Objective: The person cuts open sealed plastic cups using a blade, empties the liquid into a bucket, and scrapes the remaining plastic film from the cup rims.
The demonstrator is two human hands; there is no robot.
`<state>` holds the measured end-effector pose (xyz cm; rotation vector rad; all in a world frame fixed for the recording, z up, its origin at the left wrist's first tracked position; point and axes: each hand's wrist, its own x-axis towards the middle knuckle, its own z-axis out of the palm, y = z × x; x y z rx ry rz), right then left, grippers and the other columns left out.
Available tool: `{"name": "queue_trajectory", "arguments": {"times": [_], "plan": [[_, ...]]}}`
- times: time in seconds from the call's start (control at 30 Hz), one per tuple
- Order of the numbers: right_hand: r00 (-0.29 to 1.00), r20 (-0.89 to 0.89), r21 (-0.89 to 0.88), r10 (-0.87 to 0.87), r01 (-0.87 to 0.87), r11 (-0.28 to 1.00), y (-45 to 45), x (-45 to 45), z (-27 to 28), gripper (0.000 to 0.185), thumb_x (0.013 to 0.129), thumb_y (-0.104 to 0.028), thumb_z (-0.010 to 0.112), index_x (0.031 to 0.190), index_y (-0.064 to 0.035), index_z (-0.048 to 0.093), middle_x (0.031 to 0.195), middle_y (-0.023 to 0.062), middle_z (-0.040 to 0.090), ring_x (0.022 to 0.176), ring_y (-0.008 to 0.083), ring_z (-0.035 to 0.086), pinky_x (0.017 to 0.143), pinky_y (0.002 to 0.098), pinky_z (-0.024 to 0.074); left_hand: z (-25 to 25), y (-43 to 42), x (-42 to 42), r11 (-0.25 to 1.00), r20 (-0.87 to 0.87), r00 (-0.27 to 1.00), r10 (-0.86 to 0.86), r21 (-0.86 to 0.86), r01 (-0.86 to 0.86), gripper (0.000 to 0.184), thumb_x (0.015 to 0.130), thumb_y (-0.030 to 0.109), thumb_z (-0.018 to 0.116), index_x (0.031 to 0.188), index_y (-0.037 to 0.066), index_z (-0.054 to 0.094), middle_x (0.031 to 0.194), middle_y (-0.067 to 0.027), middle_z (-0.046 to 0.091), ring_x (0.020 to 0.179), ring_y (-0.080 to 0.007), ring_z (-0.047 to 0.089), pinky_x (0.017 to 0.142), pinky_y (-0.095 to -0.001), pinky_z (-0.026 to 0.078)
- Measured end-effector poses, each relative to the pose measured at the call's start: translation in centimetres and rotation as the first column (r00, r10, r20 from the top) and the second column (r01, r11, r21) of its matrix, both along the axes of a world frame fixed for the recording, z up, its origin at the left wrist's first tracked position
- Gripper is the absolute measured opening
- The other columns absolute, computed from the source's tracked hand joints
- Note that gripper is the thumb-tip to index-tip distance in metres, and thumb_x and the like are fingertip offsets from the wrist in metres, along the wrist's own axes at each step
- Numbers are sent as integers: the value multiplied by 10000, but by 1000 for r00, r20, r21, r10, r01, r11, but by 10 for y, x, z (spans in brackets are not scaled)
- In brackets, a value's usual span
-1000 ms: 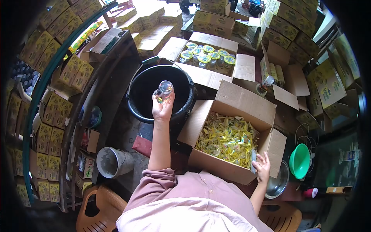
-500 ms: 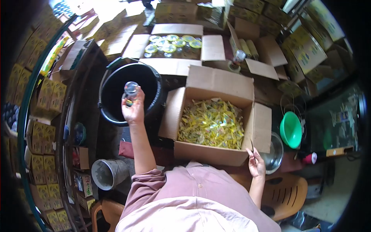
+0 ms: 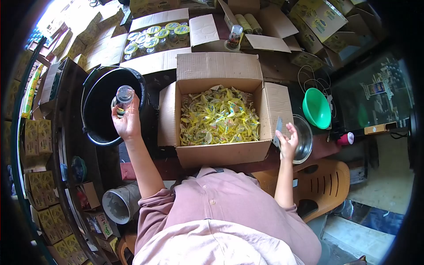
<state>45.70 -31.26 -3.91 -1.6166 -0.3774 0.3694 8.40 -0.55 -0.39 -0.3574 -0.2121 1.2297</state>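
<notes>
My left hand (image 3: 126, 119) is closed around a clear plastic jar (image 3: 125, 94), above the rim of a black bucket (image 3: 142, 95). Its round end faces up, and something dark and yellow shows low down near my fingers. On the other side, my right hand (image 3: 288, 145) pinches a thin grey knife (image 3: 278, 128), blade pointing up, while its other fingers are loosely raised. That hand is beside the right flap of an open cardboard box (image 3: 221, 152), in front of a steel bowl (image 3: 304, 145). Yellow printed wrappers or small packets (image 3: 221, 117) fill much of the box.
Behind stands an open carton (image 3: 157, 59) of lidded jars (image 3: 151, 42). Another jar (image 3: 234, 37) stands near a carton flap. A green bowl (image 3: 317, 108) leans at the right. Below are a grey bucket (image 3: 118, 205) and an orange chair (image 3: 324, 190). Stacked cartons (image 3: 39, 190) line the left.
The view has shifted, so the boxes and buckets appear further left and mostly higher. My left hand still holds the jar over the bucket. The knife has turned, showing its broad side.
</notes>
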Motion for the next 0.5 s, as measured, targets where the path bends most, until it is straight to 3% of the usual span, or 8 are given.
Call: {"name": "queue_trajectory", "arguments": {"times": [0.1, 0.23, 0.27, 0.37, 0.4, 0.43, 0.47, 0.5], "plan": [[983, 174, -56, -53, 64, 996, 24, 25, -34, 585, 654, 60, 718, 1181, 15, 467, 1179, 128, 468, 816, 144, 577, 643, 234, 510, 4, -2, 2, 999, 24, 999, -41, -2, 41, 453, 803, 167, 455, 1223, 12, 384, 1267, -197, 372, 1206, -366, 295, 1050, -552, 211], [971, 237, -63, -24, 40, 997, 55, 41, -41, 578, 631, 47, 735, 1150, 34, 483, 1167, 141, 473, 728, 175, 604, 634, 247, 520, 6, -1, -2, 999, 0, 1000, -31, -31, 31, 430, 821, 154, 444, 1223, 13, 384, 1274, -196, 375, 1232, -356, 283, 1054, -547, 201], [939, 341, -64, -40, 65, 996, 61, 44, -44, 611, 591, 17, 764, 1139, 19, 495, 1110, 149, 518, 646, 182, 619, 595, 263, 511, 5, 1, -4, 999, -33, 999, -14, -36, 13, 418, 834, 153, 444, 1225, 12, 393, 1261, -187, 401, 1229, -350, 295, 1055, -540, 202], [839, 542, -323, 50, 153, 934, 64, 46, -37, 652, 561, 29, 786, 1143, 7, 493, 1103, 160, 533, 652, 174, 618, 571, 252, 514, -3, 7, -11, 997, -4, 999, -47, 63, 47, 407, 848, 157, 437, 1225, 8, 402, 1254, -179, 422, 1216, -351, 320, 1058, -532, 198], [826, 564, -252, 5, 166, 953, 62, 59, -56, 696, 499, -41, 811, 1130, -40, 516, 1013, 159, 589, 513, 187, 603, 535, 298, 475, -6, 8, -15, 996, 22, 998, -66, 69, 64, 407, 856, 160, 423, 1231, 4, 401, 1239, -175, 448, 1199, -347, 347, 1064, -523, 186], [848, 529, -393, 41, 201, 897, 62, 53, -43, 701, 505, -85, 820, 1132, -45, 509, 1035, 157, 583, 647, 227, 627, 633, 333, 488, -17, 15, -25, 996, 12, 997, -81, 35, 80, 419, 872, 180, 414, 1250, 1, 387, 1271, -183, 434, 1235, -339, 327, 1075, -519, 161], [689, 712, -469, 136, 323, 822, 59, 52, -40, 712, 508, -149, 829, 1134, -51, 502, 1006, 147, 587, 838, 272, 603, 756, 378, 463, -11, 14, -28, 994, -21, 994, -106, -17, 106, 378, 889, 205, 419, 1216, 17, 409, 1282, -191, 422, 1237, -347, 334, 1063, -539, 174], [755, 645, -530, 118, 331, 781, 61, 44, -25, 717, 515, -196, 830, 1135, -53, 498, 1000, 143, 576, 958, 310, 542, 844, 409, 420, -4, 11, -28, 989, -52, 990, -133, -69, 129, 341, 905, 230, 423, 1183, 33, 431, 1294, -199, 410, 1239, -356, 341, 1052, -558, 187]]}}
